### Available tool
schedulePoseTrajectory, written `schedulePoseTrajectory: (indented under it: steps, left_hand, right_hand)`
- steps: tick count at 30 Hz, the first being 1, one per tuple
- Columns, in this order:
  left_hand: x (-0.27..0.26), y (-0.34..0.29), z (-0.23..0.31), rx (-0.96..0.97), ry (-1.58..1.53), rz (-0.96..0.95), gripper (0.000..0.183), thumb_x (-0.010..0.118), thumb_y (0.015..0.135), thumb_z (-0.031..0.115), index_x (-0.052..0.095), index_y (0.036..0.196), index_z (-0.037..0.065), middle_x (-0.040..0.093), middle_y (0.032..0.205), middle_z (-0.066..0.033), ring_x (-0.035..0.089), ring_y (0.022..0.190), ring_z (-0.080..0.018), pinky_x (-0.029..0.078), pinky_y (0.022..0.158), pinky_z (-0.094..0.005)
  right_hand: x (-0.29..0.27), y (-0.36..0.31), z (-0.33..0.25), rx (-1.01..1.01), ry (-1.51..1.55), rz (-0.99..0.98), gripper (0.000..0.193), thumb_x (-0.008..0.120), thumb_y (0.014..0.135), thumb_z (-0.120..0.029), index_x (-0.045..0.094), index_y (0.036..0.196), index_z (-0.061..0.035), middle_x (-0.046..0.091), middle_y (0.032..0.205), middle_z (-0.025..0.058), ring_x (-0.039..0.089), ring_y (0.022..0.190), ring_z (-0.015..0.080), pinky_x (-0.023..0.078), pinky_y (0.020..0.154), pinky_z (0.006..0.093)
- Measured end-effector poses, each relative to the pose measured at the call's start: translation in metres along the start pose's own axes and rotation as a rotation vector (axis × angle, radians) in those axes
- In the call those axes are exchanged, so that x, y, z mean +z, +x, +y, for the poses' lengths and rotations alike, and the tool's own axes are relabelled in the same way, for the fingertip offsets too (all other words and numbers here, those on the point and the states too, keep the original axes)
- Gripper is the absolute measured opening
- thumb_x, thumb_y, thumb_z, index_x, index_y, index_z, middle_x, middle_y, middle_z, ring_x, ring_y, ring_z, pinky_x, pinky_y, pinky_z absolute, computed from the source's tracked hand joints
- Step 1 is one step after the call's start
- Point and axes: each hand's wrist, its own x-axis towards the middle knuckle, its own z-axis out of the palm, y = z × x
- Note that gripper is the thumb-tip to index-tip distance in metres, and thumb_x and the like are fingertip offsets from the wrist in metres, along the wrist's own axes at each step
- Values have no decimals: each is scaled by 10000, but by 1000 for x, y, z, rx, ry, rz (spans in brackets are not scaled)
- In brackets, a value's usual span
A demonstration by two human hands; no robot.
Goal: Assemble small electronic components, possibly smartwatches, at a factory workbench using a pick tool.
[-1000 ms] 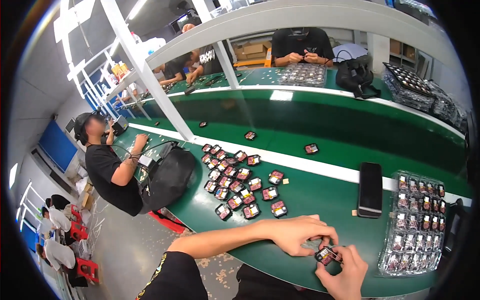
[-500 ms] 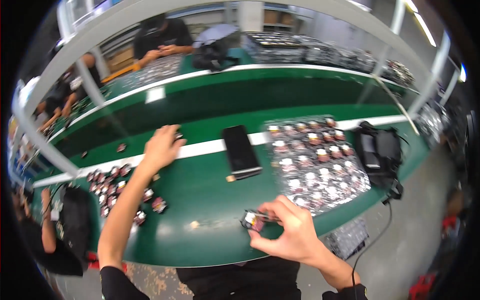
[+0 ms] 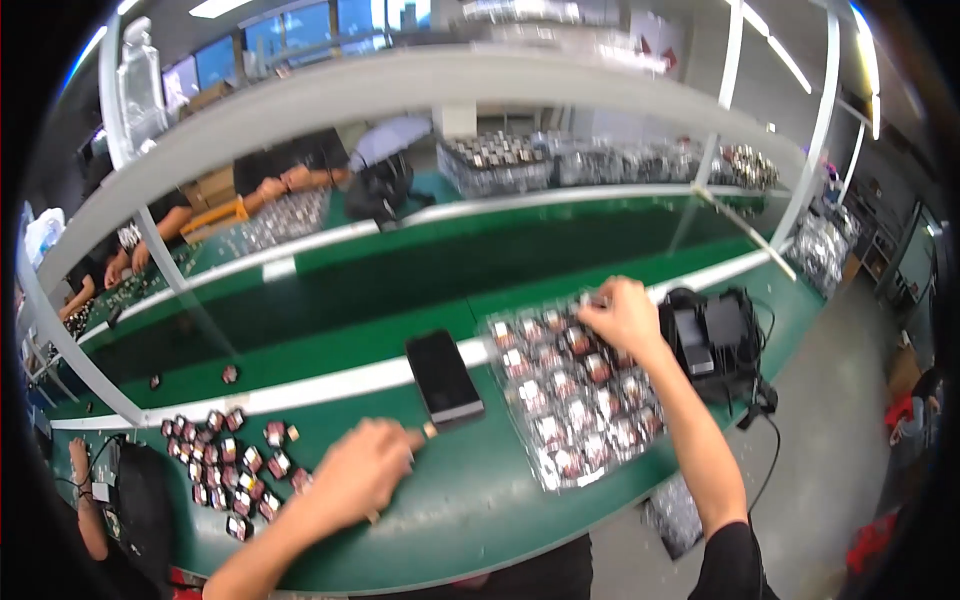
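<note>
My right hand [image 3: 628, 322] reaches over the far right corner of a clear plastic tray [image 3: 548, 482]. Its fingers are pinched on a small dark round part [image 3: 594, 300] at a tray pocket, mostly covered by the fingers. Similar black, white and reddish parts [image 3: 598, 368] sit in rows in the tray. My left hand [image 3: 365, 470] hovers low over the green table, fingers curled together and slightly blurred; what they hold, if anything, is hidden. Left of it lies a loose cluster of the same small parts [image 3: 228, 450].
A black phone [image 3: 442, 376] lies between the hands. A black bag [image 3: 712, 345] with a cable stands right of the tray. The green table [image 3: 440, 540] has a pale strip along its back. Frame posts and a co-worker's hands [image 3: 285, 182] are beyond.
My right hand has moved from the near edge out to the tray's far corner with the small part. My left hand has come back from the far left toward the middle. The view has tilted up.
</note>
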Motion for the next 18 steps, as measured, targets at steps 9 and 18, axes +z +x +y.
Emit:
schedulePoseTrajectory:
  steps: [9,18]
  left_hand:
    - [23,-42,12,147,3,30,359,799,1012,432,796,1268,180,683,1166,-50,682,961,-242,556,784,-386]
    - [-2,-50,-14,25,-180,-109,610,906,897,400,739,1420,132,666,1096,-53,677,947,-265,513,853,-382]
  right_hand:
    - [-19,-46,-60,-102,348,-72,298,783,1023,-229,786,1121,52,801,969,216,795,863,347,607,780,437]
    - [-38,-187,-169,-284,673,-456,201,819,965,27,824,1165,36,652,762,72,555,593,139,432,542,307]
